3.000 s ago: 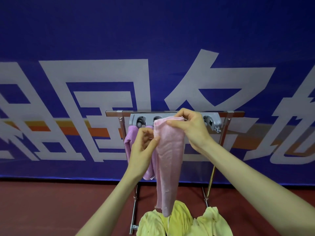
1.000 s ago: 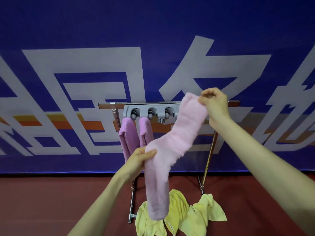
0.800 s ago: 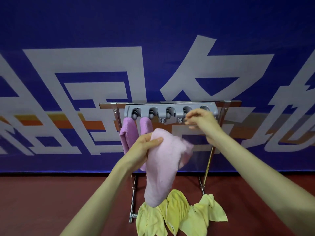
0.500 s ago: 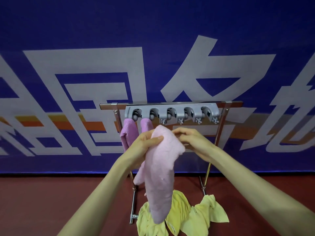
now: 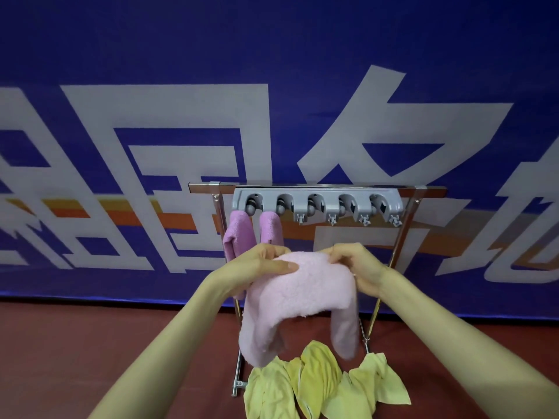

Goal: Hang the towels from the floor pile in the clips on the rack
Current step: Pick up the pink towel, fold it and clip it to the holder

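Observation:
I hold a light pink towel in both hands below the rack, folded over so its two ends hang down. My left hand grips its left top edge, thumb on the front. My right hand grips the right top edge. Above them the grey clip strip is fixed to the metal rack. Two purple towels hang in its two leftmost clips; the other three clips hold nothing. Yellow towels lie in a pile on the floor under the rack.
A blue banner with large white characters and an orange stripe stands right behind the rack. The floor is dark red. The rack's metal legs come down beside the yellow pile.
The pink towel was lifted off the strip and stretched out to the right, then bunched; now both hands hold it spread sideways below the clips, with its two ends hanging down.

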{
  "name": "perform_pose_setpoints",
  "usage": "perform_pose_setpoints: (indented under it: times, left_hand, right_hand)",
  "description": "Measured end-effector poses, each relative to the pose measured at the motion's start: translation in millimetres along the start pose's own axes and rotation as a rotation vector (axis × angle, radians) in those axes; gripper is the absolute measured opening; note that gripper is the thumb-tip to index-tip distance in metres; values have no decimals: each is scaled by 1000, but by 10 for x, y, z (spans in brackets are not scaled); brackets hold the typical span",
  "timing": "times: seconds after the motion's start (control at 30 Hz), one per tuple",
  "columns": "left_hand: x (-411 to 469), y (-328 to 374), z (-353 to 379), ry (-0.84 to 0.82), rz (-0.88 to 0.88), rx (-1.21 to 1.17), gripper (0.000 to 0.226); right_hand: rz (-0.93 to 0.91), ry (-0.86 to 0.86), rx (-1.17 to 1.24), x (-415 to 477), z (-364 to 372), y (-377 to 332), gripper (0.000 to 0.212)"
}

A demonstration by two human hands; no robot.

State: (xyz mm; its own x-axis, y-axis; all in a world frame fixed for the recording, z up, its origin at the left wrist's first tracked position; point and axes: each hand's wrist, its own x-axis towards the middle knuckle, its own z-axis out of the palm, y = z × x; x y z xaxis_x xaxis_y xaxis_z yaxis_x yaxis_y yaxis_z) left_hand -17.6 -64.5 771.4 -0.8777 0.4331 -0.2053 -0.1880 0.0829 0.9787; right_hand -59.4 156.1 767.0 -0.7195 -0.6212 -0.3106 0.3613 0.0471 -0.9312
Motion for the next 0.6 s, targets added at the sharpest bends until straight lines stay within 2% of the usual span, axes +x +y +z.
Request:
perform_pose_setpoints:
  times: [0.07,0.13,0.2,0.33,0.43,0.6]
  left_hand:
    - [28,-91,-38,-38,-70,8,40]
    - [49,-195,-81,-95,-132,15,30]
    - [59,-266,-128,-148,-162,30,23]
    - [141,-366,-219,-184,-177,-36,10]
    - [240,-444,-242,-163,-154,-120,18]
    - [451,-541,-151,-25,-37,-396,66]
  right_hand:
    - [49,-43,-24,-12,-41,-33,25]
    - [88,-112,-179,-16,-89,-29,32]
    - [106,-139,-235,-13,-136,-12,34]
    - [92,-148,-115,44,-252,26,37]
    - [78,-83,39,142,-294,67,56]
    - [-41,3,235,292,-311,48,45]
